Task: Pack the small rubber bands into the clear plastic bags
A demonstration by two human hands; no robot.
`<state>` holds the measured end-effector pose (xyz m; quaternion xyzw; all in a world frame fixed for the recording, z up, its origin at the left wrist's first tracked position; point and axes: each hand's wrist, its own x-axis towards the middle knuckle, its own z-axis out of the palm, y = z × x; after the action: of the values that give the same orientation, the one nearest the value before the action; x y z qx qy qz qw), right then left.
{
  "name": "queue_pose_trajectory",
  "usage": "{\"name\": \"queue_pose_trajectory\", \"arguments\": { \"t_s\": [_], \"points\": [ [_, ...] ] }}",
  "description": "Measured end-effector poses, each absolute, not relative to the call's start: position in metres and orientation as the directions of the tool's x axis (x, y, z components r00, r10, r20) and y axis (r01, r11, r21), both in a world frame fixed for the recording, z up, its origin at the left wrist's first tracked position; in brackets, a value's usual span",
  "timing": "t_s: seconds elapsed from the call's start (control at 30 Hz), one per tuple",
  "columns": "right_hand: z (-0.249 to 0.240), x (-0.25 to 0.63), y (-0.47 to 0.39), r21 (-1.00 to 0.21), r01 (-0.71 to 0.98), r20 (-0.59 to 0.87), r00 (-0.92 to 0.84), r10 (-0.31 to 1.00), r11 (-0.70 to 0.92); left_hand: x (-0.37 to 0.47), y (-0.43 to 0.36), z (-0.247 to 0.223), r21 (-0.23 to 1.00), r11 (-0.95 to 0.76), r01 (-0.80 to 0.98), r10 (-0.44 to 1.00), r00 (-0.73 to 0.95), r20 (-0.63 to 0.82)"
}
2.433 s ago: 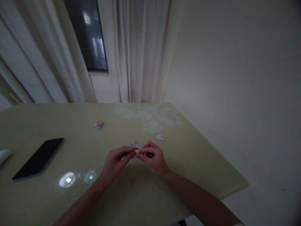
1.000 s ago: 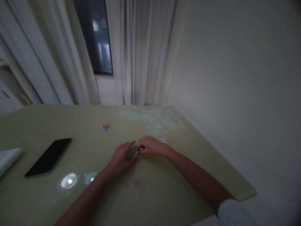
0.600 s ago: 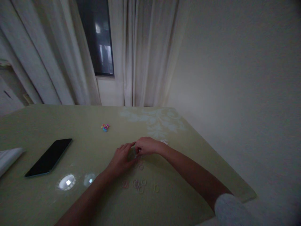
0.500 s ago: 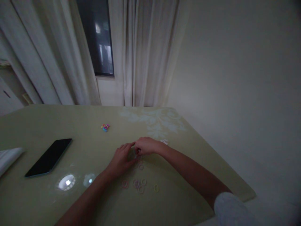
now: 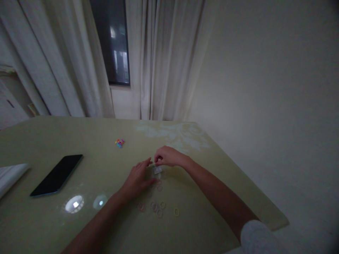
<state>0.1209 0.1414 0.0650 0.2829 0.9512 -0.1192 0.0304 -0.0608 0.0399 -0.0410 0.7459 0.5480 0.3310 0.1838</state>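
My left hand (image 5: 138, 177) rests on the table, its thumb and fingers around the near and far sides of a small clear container (image 5: 157, 170) with a whitish patch. Whether it is a box or a bag I cannot tell. My right hand (image 5: 168, 156) is at the container's far edge, fingertips pinched together; what they hold is too small to make out. Just below the container lies a pale pink ring (image 5: 159, 188), like a small hair tie. Closer to me are several more pinkish rings (image 5: 159, 213) and one yellow ring (image 5: 176, 211).
A small pile of bright coloured pieces (image 5: 120, 143) lies farther back on the glossy table (image 5: 87, 137). To the left are a dark tablet or phone (image 5: 58, 174) and a white object (image 5: 12, 176) at the picture's edge. Curtains and a wall border the table.
My right hand has moved up and slightly away, uncovering the clear container. My left hand stays nearly in place. The rings lie as before.
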Motion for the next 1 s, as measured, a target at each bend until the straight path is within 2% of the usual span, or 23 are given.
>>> {"name": "queue_pose_trajectory", "arguments": {
  "t_s": [0.23,0.4,0.5,0.63,0.77,1.0],
  "points": [
    [0.052,0.111,0.145,-0.138,0.558,-0.161,-0.828,0.538,0.818,-0.062,0.041,-0.045,0.63,-0.343,0.697,0.935,0.186,0.303],
    [0.05,0.116,0.146,-0.155,0.553,-0.132,-0.833,0.537,0.819,-0.059,0.039,-0.041,0.638,-0.3,0.709,0.951,0.168,0.261],
    [0.052,0.122,0.141,-0.199,0.504,-0.139,-0.864,0.485,0.841,-0.058,0.04,-0.04,0.643,-0.289,0.709,0.955,0.168,0.243],
    [0.052,0.122,0.132,-0.216,0.438,-0.226,-0.892,0.392,0.872,-0.059,0.041,-0.041,0.648,-0.303,0.699,0.95,0.167,0.264],
    [0.052,0.115,0.129,-0.188,0.425,-0.264,-0.89,0.371,0.885,-0.06,0.04,-0.042,0.644,-0.312,0.699,0.947,0.171,0.273],
    [0.055,0.11,0.125,-0.07,0.441,-0.29,-0.867,0.405,0.895,-0.061,0.041,-0.045,0.637,-0.323,0.7,0.942,0.172,0.288]
  ]
}}
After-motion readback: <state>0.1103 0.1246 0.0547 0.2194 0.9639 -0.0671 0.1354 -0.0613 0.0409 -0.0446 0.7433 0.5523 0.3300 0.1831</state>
